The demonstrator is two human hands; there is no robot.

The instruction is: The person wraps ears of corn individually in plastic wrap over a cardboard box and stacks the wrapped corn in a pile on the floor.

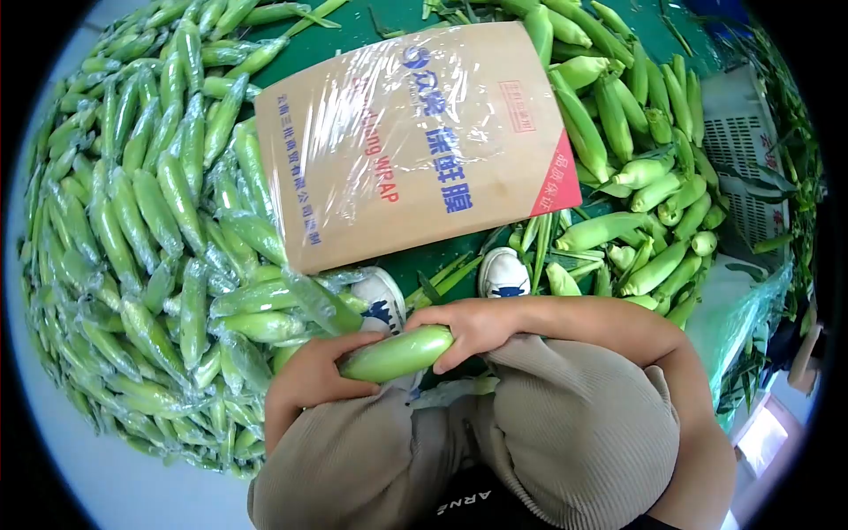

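Note:
An ear of corn (397, 353) in its pale green husk lies crosswise above my knees, held at both ends. My left hand (309, 373) is closed around its left end, and my right hand (470, 325) grips the other end with thumb and fingers. The husk looks smooth and shiny; I cannot tell whether film covers it. Just beyond my feet is a cardboard box (331, 115) printed with "WRAP", clear plastic film (442, 106) spread over its top. One film-wrapped ear (322, 302) lies just past my left hand.
A large heap of film-wrapped corn (146, 212) fills the left side. At the right lies a pile of unwrapped corn (658, 190), with a white plastic crate (742, 150) beyond it. Clear plastic sheeting (742, 322) hangs nearer me. My shoes (505, 272) stand on the green floor.

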